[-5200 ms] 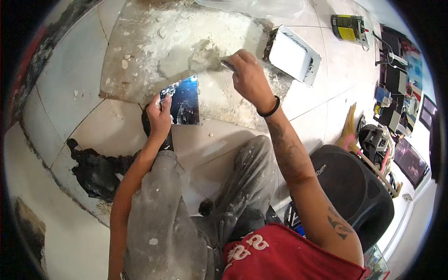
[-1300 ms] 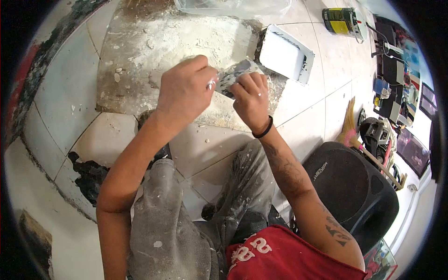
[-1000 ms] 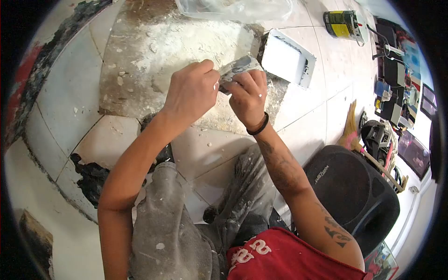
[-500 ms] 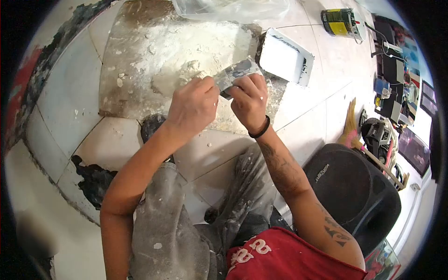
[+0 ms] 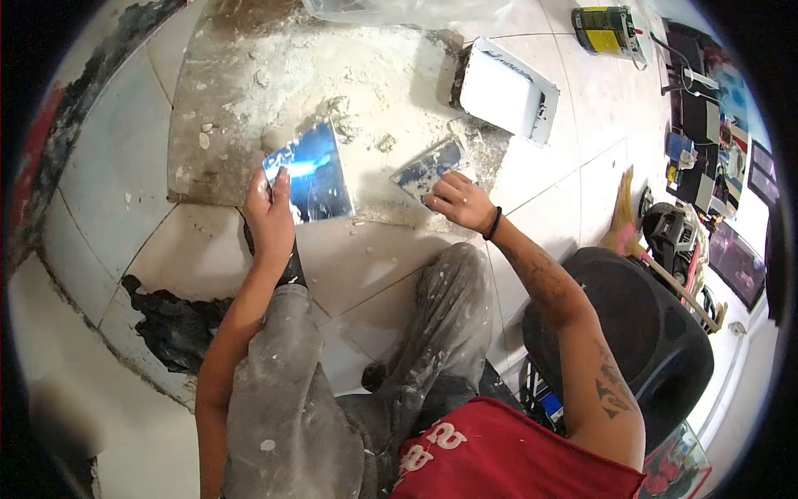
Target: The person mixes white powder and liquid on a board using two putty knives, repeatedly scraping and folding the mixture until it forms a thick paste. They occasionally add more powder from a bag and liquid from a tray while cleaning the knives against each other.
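My left hand [image 5: 271, 214] is closed on a flat metal plaster scraper [image 5: 317, 179], thumb on its face. Its shiny blade reflects blue light and has putty bits along the far edge. To the right, my right hand [image 5: 460, 200] grips a second scraper [image 5: 434, 169], smeared with pale putty. The two blades are apart. Both are over the near part of a worn board [image 5: 199, 170], which bears a spread of cream-coloured putty powder and lumps [image 5: 353, 125].
A white rectangular tray [image 5: 507, 96] sits at the board's right edge. Clear plastic [image 5: 407, 10] lies at the far side. A paint bucket [image 5: 607, 33] is farther right. Beside my right arm stand a black speaker [image 5: 657, 341] and a broom [image 5: 625, 212]. Black plastic [image 5: 179, 324] lies left.
My hands were close together near the middle; now they are apart, the left lower and leftward, the right slightly lower. The left scraper's broad blade now faces up into view.
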{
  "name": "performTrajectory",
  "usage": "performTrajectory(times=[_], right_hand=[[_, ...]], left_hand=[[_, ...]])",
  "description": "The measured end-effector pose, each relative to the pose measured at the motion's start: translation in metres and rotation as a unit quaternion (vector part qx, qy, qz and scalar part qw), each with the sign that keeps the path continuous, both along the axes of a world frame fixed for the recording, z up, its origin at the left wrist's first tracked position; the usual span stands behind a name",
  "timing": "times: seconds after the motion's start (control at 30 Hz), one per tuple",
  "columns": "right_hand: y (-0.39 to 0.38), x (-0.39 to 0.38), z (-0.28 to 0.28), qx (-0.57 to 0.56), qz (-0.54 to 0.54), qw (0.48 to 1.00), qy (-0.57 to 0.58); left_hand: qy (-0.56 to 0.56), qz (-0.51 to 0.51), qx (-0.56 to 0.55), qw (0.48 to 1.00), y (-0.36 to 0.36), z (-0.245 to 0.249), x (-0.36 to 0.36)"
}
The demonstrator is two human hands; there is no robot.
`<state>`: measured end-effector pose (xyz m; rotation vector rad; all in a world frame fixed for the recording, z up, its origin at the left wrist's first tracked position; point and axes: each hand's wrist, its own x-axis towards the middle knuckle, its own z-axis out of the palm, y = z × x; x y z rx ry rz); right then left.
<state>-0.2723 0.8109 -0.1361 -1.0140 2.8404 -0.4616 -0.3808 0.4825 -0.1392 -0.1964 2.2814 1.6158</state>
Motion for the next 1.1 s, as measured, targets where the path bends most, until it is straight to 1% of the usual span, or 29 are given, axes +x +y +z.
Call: performTrajectory(times=[0.1, 0.13, 0.23, 0.27, 0.37, 0.43, 0.47, 0.57, 0.63, 0.67, 0.77, 0.9, 0.93, 1.0, 1.07, 1.1], right_hand=[[-0.002, -0.001, -0.017, -0.008, -0.027, 0.999, 0.014], [-0.003, 0.000, -0.022, -0.014, -0.029, 0.999, 0.019], [-0.006, 0.004, -0.030, -0.007, -0.036, 0.998, 0.046], [-0.006, 0.004, -0.032, -0.007, -0.031, 0.998, 0.055], [-0.006, -0.002, -0.033, -0.014, -0.014, 0.997, 0.075], [-0.005, -0.006, -0.037, -0.030, -0.003, 0.997, 0.072], [-0.003, -0.007, -0.038, -0.019, 0.006, 0.996, 0.082], [-0.004, -0.015, -0.029, -0.003, 0.028, 0.994, 0.104], [-0.010, -0.026, -0.018, -0.007, 0.038, 0.993, 0.114], [-0.011, -0.031, -0.023, 0.002, 0.038, 0.994, 0.105], [-0.010, -0.048, -0.032, -0.042, 0.027, 0.996, 0.074], [-0.019, -0.055, -0.038, -0.041, 0.023, 0.996, 0.079], [-0.024, -0.056, -0.037, -0.034, 0.016, 0.996, 0.078], [-0.044, -0.058, -0.035, -0.017, -0.043, 0.997, 0.067], [-0.061, -0.062, -0.036, -0.005, -0.097, 0.993, 0.070], [-0.068, -0.065, -0.033, -0.019, -0.112, 0.991, 0.074]], left_hand=[[-0.002, 0.024, 0.123, 0.992, -0.019, -0.025, 0.022], [0.008, 0.031, 0.095, 0.995, -0.023, -0.032, 0.029], [0.066, 0.007, 0.076, 0.995, -0.038, -0.044, 0.042], [0.040, 0.035, 0.096, 0.994, -0.039, -0.047, 0.047], [0.024, 0.007, 0.041, 0.999, -0.046, -0.056, 0.047], [0.047, 0.001, 0.035, 0.998, -0.047, -0.062, 0.046], [0.057, -0.003, 0.031, 0.998, -0.047, -0.065, 0.047], [0.061, 0.011, 0.052, 0.997, -0.042, -0.056, 0.045], [0.039, 0.012, 0.061, 0.997, -0.042, -0.056, 0.046], [0.028, 0.014, 0.065, 0.997, -0.042, -0.056, 0.045], [0.077, 0.003, 0.050, 0.996, -0.036, -0.049, 0.042], [0.046, -0.010, 0.030, 0.998, -0.044, -0.058, 0.044], [0.041, -0.004, 0.038, 0.998, -0.043, -0.059, 0.043], [0.029, 0.006, 0.053, 0.998, -0.043, -0.060, 0.044], [0.043, -0.001, 0.033, 0.999, -0.043, -0.058, 0.044], [0.050, -0.004, 0.023, 0.998, -0.041, -0.055, 0.043]])
